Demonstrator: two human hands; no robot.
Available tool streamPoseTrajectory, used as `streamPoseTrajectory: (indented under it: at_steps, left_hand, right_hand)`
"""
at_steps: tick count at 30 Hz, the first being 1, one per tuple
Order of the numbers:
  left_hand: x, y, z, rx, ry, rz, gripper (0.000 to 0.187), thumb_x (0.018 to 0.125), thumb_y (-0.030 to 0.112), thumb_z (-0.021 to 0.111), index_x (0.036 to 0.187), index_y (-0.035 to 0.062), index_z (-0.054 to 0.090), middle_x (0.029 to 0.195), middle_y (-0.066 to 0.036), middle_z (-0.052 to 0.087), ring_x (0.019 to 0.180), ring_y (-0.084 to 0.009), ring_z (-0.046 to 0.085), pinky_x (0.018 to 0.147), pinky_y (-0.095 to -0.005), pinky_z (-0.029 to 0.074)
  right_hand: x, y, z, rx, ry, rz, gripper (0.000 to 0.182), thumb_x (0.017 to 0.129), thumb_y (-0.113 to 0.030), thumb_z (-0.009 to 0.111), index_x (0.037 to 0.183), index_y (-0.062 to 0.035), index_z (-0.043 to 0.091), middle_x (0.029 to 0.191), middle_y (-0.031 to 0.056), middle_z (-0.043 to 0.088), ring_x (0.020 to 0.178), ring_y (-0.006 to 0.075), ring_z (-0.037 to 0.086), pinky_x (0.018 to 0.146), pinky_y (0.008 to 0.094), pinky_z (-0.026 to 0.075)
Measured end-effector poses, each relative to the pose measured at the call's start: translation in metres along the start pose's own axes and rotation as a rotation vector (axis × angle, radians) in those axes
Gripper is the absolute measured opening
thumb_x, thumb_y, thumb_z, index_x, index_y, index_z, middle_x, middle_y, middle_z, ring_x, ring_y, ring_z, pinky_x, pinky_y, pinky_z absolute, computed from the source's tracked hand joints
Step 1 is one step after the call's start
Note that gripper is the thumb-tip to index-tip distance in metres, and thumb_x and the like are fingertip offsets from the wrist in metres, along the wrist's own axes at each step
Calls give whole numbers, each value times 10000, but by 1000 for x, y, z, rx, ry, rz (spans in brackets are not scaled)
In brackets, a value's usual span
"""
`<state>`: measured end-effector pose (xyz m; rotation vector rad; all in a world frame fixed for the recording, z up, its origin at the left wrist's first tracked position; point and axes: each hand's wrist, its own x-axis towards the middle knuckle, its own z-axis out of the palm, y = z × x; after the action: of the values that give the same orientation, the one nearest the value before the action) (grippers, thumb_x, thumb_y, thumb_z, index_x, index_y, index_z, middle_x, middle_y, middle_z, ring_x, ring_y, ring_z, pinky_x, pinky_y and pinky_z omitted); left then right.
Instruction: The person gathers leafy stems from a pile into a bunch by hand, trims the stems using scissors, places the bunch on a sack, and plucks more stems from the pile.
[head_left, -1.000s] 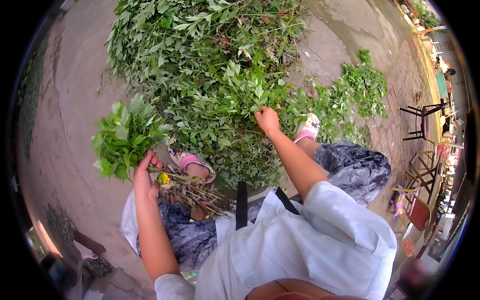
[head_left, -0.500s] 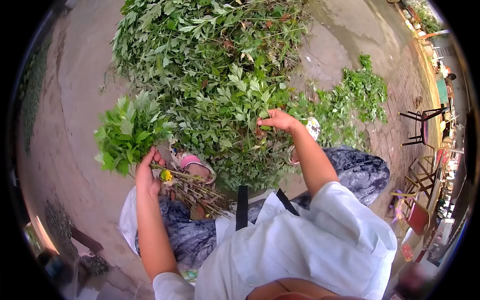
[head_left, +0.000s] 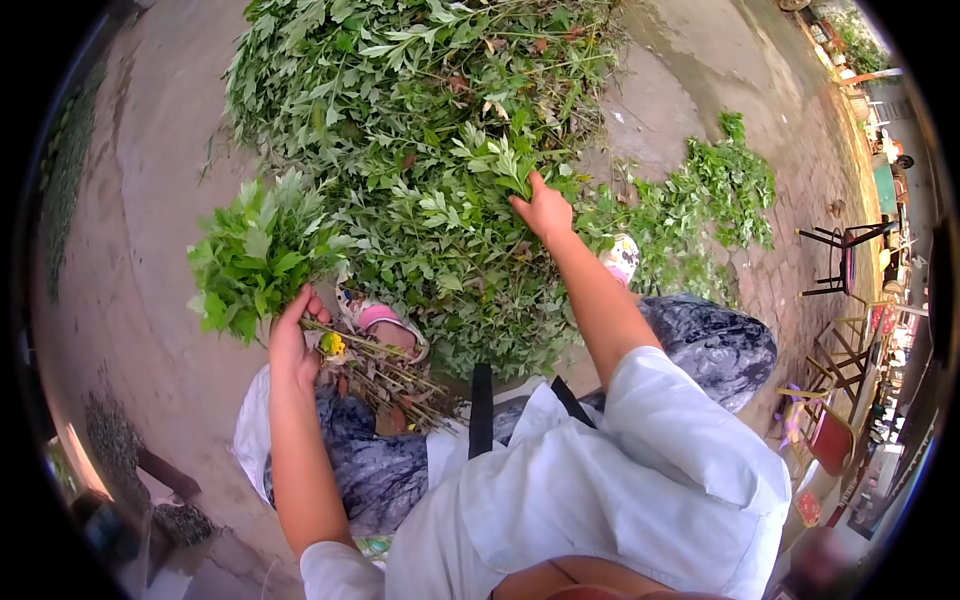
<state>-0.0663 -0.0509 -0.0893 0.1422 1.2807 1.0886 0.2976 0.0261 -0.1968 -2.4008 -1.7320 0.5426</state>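
My left hand [head_left: 296,335] is closed round the stems of a leafy green bunch [head_left: 258,255]. The bunch's leaves fan out above the hand, and its brownish stems [head_left: 400,385] trail over my lap to the right. A small yellow flower [head_left: 332,344] shows beside my fingers. My right hand [head_left: 543,207] is at the large heap of cut plants [head_left: 400,130], its thumb and forefinger closed on a leafy sprig [head_left: 508,165] that points up and left.
A smaller spread of green plants [head_left: 725,185] lies on the paving at the right. My shoes [head_left: 380,318] stand at the heap's near edge. Chairs [head_left: 845,255] line the far right, and darker plant piles [head_left: 115,435] lie at the left.
My right hand has moved up and slightly left over the heap, to the pale-leaved sprig. My left hand with the bunch has hardly moved.
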Motion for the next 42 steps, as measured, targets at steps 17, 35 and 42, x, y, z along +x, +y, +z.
streamPoseTrajectory:
  at_steps: [17, 35, 42]
  left_hand:
    - [-5, 3, -2, -1, -13, 20, 122, 786, 112, 579, 857, 49, 503, 616, -9, 461, 553, -120, 429, 517, -226, 370]
    - [-1, 1, -4, 15, -24, 18, 115, 788, 112, 573, 852, 47, 504, 619, -11, 456, 562, -120, 425, 522, -224, 364]
    - [-5, 3, -3, 36, -40, 34, 119, 792, 125, 575, 843, 46, 501, 618, -9, 453, 566, -121, 423, 531, -223, 362]
  right_hand:
    - [23, 20, -75, 422, -758, -318, 213, 682, -221, 610, 826, -64, 609, 701, 109, 597, 626, 173, 542, 613, 296, 425]
    - [-62, 35, 55, -346, -151, -701, 144, 719, -100, 500, 842, -141, 563, 842, 63, 501, 768, 217, 568, 595, 338, 479]
    - [-48, 27, 38, -228, -125, -469, 76, 750, -97, 547, 810, -92, 594, 823, 34, 555, 691, 152, 580, 598, 285, 478]
